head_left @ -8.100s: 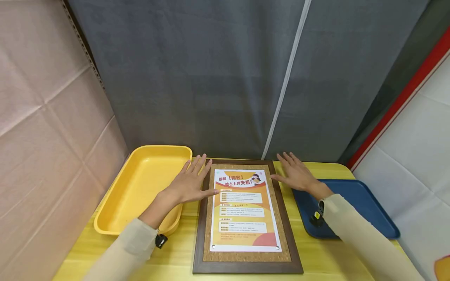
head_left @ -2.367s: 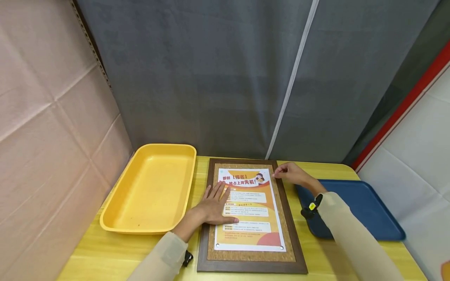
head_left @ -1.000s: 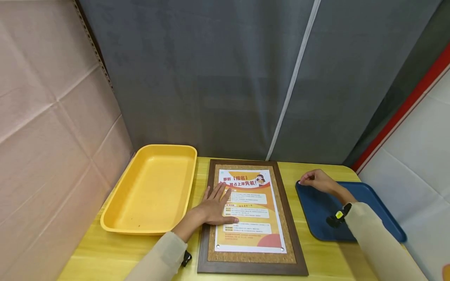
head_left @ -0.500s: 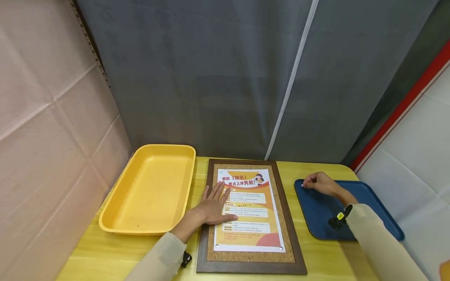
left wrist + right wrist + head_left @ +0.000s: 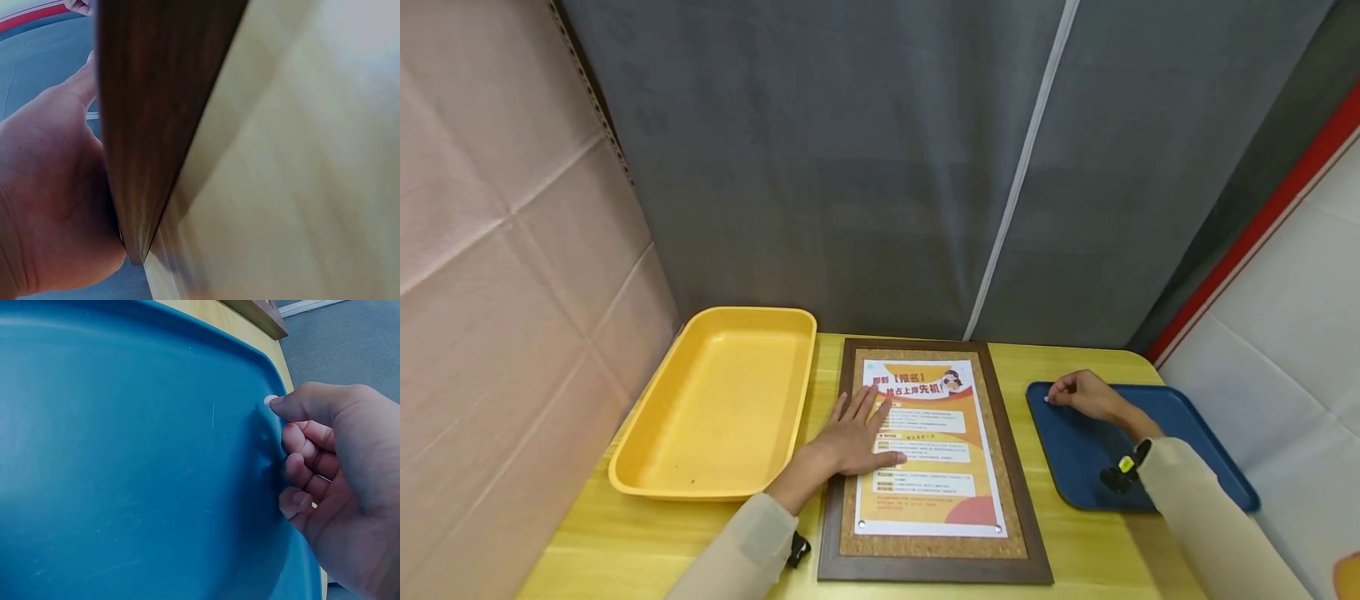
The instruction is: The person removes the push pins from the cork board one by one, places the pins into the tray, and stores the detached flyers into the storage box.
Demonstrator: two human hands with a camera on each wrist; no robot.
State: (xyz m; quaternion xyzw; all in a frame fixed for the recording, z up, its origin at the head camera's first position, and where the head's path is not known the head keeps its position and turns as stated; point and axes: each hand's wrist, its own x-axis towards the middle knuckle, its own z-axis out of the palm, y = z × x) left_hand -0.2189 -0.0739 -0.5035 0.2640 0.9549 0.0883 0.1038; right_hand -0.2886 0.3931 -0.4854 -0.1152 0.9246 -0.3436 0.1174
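A printed orange-and-white poster (image 5: pixel 955 487) lies on a cork board (image 5: pixel 940 547) in a dark brown wooden frame (image 5: pixel 940 571). Silver round-headed thumbtacks (image 5: pixel 861 524) show at its two lower corners. Flat on the poster's left part rests my left hand (image 5: pixel 850 446), fingers spread; in the left wrist view its palm sits beside the frame's edge (image 5: pixel 156 112). Over the far left corner of the blue tray (image 5: pixel 1093 479), my right hand (image 5: pixel 1090 396) pinches a small pale round thumbtack (image 5: pixel 270 400) between thumb and index finger. The other fingers curl loosely, and the tack's point is hidden.
Left of the board stands a deep yellow tray (image 5: pixel 730 408) with a dark speck inside. All rest on a yellow wood-grain table (image 5: pixel 790 550). A grey curtain (image 5: pixel 820 167) closes off the back, with pale cloth walls (image 5: pixel 497 275) at the sides.
My right hand has gone from the poster's upper right corner to the blue tray, the thumbtack pinched in it. My left hand has come down onto the poster and stayed there.
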